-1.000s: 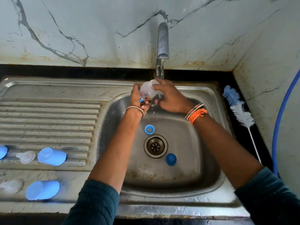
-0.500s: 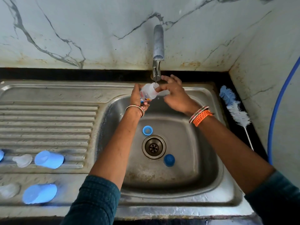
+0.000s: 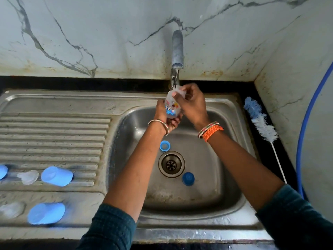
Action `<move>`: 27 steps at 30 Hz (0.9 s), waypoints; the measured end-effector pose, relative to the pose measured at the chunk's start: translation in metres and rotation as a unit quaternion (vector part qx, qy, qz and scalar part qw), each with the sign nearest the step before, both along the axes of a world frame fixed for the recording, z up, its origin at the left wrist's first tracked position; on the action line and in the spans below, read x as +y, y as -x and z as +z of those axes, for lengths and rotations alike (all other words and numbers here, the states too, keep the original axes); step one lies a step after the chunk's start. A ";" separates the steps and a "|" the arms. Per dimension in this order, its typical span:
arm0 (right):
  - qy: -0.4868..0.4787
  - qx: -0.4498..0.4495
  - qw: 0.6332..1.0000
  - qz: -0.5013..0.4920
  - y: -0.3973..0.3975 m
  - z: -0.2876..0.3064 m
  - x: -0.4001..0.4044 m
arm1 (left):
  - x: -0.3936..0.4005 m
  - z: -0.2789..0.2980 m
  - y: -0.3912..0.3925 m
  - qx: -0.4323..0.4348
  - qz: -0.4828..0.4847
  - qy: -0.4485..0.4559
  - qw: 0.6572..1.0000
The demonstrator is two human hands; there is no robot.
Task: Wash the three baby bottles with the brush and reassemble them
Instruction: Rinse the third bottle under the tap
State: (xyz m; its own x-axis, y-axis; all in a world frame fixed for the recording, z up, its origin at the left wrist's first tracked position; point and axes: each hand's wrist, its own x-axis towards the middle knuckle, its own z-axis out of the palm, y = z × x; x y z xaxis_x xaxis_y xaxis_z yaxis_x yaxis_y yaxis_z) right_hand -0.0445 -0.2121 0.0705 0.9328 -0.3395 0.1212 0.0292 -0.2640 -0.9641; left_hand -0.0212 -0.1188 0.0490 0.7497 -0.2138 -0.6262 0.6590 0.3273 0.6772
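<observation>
A small clear baby bottle [image 3: 172, 106] with a cartoon print is held under the tap [image 3: 177, 49], where a thin stream of water runs. My left hand [image 3: 166, 116] grips its lower end from the left. My right hand [image 3: 192, 103] holds its upper end with the fingers closed around the mouth. A blue screw ring [image 3: 164, 146] and a blue cap [image 3: 188, 179] lie in the sink basin [image 3: 216, 168] near the drain [image 3: 171, 164]. The bottle brush [image 3: 261, 123] with blue and white bristles lies on the black counter to the right.
On the ribbed drainboard [image 3: 54, 134] at the left lie two light-blue caps [image 3: 56, 176] [image 3: 46, 213], two clear teats [image 3: 28, 177] [image 3: 11, 209] and part of another blue piece [image 3: 2, 171] at the edge. A blue hose [image 3: 306, 123] curves down the right wall.
My right hand moved from the bottle's side to its upper end and closed on it. The bottle was turned more upright under the stream. The view shifted slightly.
</observation>
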 end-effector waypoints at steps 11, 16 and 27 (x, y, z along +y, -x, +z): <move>-0.153 0.091 0.962 0.206 -0.018 -0.005 0.007 | 0.015 0.007 -0.004 0.077 -0.068 0.085 0.991; -0.101 0.043 0.988 0.105 -0.018 -0.011 0.016 | 0.007 0.010 -0.003 0.055 -0.022 0.011 0.998; 0.013 -0.017 0.999 -0.026 -0.011 -0.019 0.029 | -0.012 0.001 0.005 -0.154 0.020 -0.161 0.975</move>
State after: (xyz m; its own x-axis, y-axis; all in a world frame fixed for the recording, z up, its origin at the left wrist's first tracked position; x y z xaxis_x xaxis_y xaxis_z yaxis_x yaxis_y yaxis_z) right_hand -0.0333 -0.1827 0.0518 0.9094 -0.3829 0.1627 0.0481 -0.2916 -0.9553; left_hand -0.0262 -0.1312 0.0497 0.9165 -0.0091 -0.4000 0.3992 0.0862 0.9128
